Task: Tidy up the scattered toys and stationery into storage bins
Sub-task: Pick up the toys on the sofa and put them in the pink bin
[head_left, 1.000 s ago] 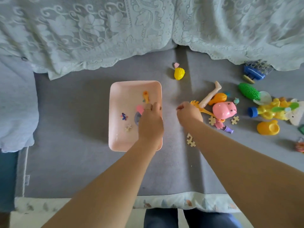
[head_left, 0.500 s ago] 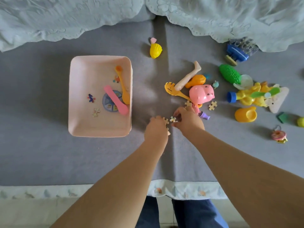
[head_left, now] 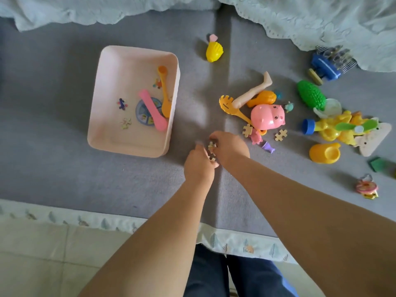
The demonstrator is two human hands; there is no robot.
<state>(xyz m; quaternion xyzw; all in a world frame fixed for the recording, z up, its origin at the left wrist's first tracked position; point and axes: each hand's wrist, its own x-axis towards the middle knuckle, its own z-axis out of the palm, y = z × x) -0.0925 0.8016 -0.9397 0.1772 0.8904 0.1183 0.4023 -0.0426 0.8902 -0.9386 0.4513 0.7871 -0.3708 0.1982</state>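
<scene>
A pink bin (head_left: 100, 127) sits on the grey sofa seat, holding a pink spoon (head_left: 152, 113), an orange spoon (head_left: 164, 91), a round disc and small puzzle pieces. Just right of its near corner my two hands meet. My right hand (head_left: 230, 147) pinches a tan puzzle piece (head_left: 211, 145). My left hand (head_left: 198, 166) curls round another puzzle piece (head_left: 212, 157) below it. Two more puzzle pieces (head_left: 247, 130) (head_left: 280, 135) lie beside a pink pig toy (head_left: 269, 117).
Scattered to the right are a yellow fork (head_left: 230, 107), a doll leg (head_left: 252, 92), green corn (head_left: 310, 95), a yellow cup (head_left: 324, 153), a blue comb (head_left: 326, 65) and a yellow fan toy (head_left: 340, 129). A yellow shell toy (head_left: 214, 51) lies behind. Lace cover drapes along the back.
My left hand left the bin, where the pink spoon now lies, and came right. Both hands drew together over the puzzle pieces and took hold of them.
</scene>
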